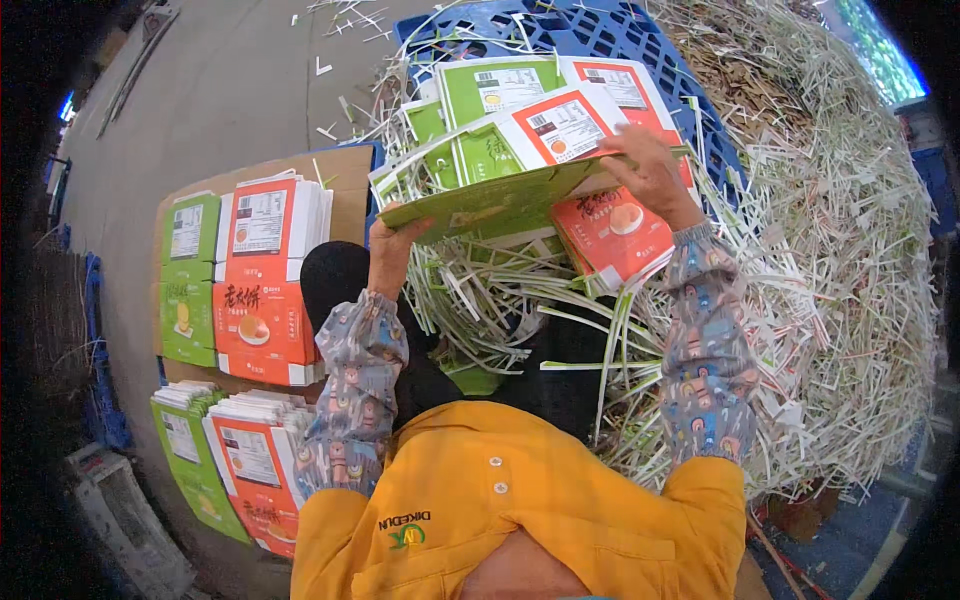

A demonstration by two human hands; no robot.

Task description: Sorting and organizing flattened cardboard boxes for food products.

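Both my hands hold a green printed cardboard sheet (490, 205), tilted nearly edge-on in front of me. My left hand (395, 250) is closed round its left end. At the right end, my right hand (648, 172) reaches over the top edge with its fingers on the board. Behind it lie overlapping flat box blanks: a green one (495, 85), an orange one (562, 125) and another orange one (625, 90). Under the sheet's right end rests an orange blank (612, 235). White and green paper strips (465, 295) hang below, by my knees.
A large heap of cut paper strips (820, 270) spreads along the right. A blue plastic pallet (640, 35) lies beneath the blanks. To my left, green stacks (190, 240) and orange stacks (265, 330) of blanks stand on brown cardboard (345, 180). Scraps are scattered on the grey floor (240, 110).
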